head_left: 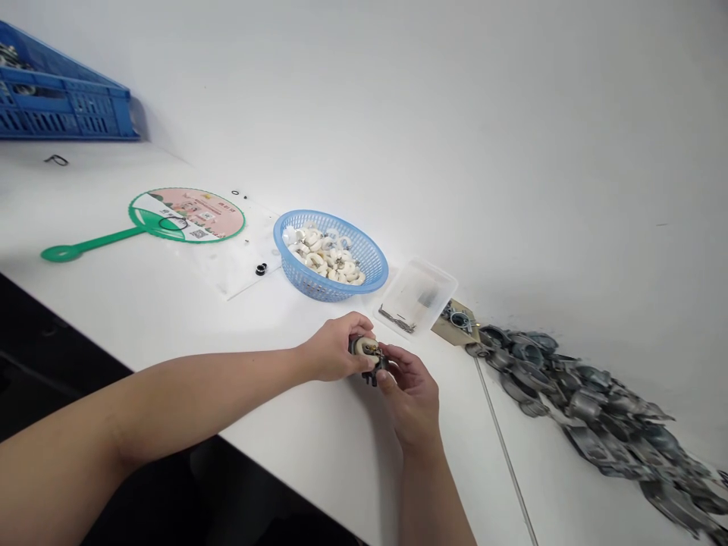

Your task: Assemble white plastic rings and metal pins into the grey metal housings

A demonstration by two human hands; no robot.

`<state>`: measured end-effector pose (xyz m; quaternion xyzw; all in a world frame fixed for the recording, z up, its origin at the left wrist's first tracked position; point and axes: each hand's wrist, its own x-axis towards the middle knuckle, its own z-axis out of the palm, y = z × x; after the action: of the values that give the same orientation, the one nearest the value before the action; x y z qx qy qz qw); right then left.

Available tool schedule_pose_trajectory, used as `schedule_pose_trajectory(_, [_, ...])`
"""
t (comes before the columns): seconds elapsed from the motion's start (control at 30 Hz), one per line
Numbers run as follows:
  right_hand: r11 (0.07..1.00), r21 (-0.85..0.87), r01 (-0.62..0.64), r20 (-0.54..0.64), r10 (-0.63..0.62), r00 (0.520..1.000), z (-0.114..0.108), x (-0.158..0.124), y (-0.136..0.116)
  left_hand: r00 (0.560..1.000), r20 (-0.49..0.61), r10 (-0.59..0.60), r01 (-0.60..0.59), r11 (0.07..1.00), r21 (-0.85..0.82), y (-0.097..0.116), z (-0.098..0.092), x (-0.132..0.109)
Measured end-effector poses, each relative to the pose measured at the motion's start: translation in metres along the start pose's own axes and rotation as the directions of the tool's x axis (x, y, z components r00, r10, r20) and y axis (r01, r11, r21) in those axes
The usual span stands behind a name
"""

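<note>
Between my two hands, a little above the white table, is a dark metal housing (372,375) with a cream-white ring-shaped part (365,347) seated in it. My left hand (337,350) grips the housing from the left, its thumb lying along the lower side near the white part. From the right, my right hand (410,390) pinches the housing's edge with thumb and fingers. Small brass-coloured bits show inside the ring, too small to name. Just behind my hands stands a blue plastic basket (310,285) with many cream-white rings (335,265).
Right of the basket are a clear plastic box (424,292) with thin metal pins and a small carton (449,332) of metal parts. Grey metal housings (585,406) are heaped along the right. A green hand fan (199,216) and blue crate (68,106) lie left.
</note>
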<state>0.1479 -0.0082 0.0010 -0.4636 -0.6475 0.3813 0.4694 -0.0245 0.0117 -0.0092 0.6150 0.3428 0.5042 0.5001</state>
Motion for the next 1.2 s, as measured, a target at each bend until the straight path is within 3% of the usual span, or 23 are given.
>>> schedule_pose_trajectory(0.33, [0.997, 0.075, -0.008, -0.080, 0.014, 0.997, 0.004, -0.001, 0.006, 1.000, -0.014, -0.019, 0.019, 0.999, 0.047, -0.002, 0.001, 0.000])
schedule_pose_trajectory(0.53, [0.989, 0.148, -0.017, -0.071, 0.028, 0.997, 0.004, -0.001, 0.005, 0.999, -0.029, 0.025, -0.015, 0.956, 0.293, 0.011, 0.000, -0.002])
schedule_pose_trajectory(0.6, [0.990, 0.139, -0.010, -0.118, 0.026, 0.993, 0.009, -0.002, 0.000, 0.999, -0.028, 0.047, -0.034, 0.938, 0.345, 0.015, 0.000, -0.002])
schedule_pose_trajectory(0.67, [0.995, 0.084, -0.046, -0.240, 0.065, 0.969, 0.015, -0.004, -0.006, 0.998, -0.042, 0.051, -0.031, 0.928, 0.372, 0.017, 0.000, -0.002])
schedule_pose_trajectory(0.8, [0.966, -0.133, -0.219, -0.468, 0.134, 0.873, 0.026, -0.010, -0.017, 0.995, -0.065, 0.069, -0.035, 0.902, 0.430, 0.019, 0.003, -0.002])
schedule_pose_trajectory(0.97, [0.900, -0.318, -0.298, -0.549, 0.081, 0.832, 0.035, -0.011, -0.026, 0.990, -0.080, 0.112, -0.060, 0.874, 0.483, 0.020, 0.008, -0.003])
schedule_pose_trajectory(1.2, [0.905, -0.252, -0.344, -0.583, 0.142, 0.800, 0.039, -0.009, -0.033, 0.989, -0.118, 0.087, -0.019, 0.875, 0.484, 0.021, 0.012, -0.003])
